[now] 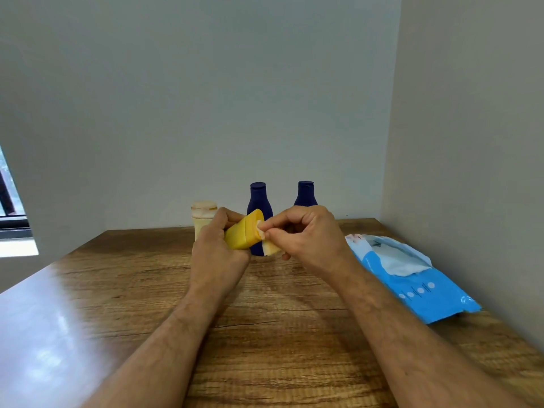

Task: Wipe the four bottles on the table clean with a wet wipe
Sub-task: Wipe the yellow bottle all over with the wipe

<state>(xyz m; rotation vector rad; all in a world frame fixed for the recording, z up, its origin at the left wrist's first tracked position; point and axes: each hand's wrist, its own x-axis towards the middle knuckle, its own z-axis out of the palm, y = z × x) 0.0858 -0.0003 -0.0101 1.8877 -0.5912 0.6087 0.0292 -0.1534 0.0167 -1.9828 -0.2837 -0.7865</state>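
While our left hand (216, 240) curls round the yellow bottle (245, 230), held tilted above the wooden table (265, 319), our right hand (303, 231) pinches a wet wipe (266, 241) against its capped end. Behind our hands, partly hidden, stand a cream bottle (203, 214) and two dark blue bottles (258, 198) (305, 194). Near the right wall lies a blue wet-wipe pack (412, 278), a sheet poking from its opening.

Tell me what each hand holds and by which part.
The left hand grips the yellow bottle around its body. The right hand pinches the wet wipe by its upper end against the bottle's cap.
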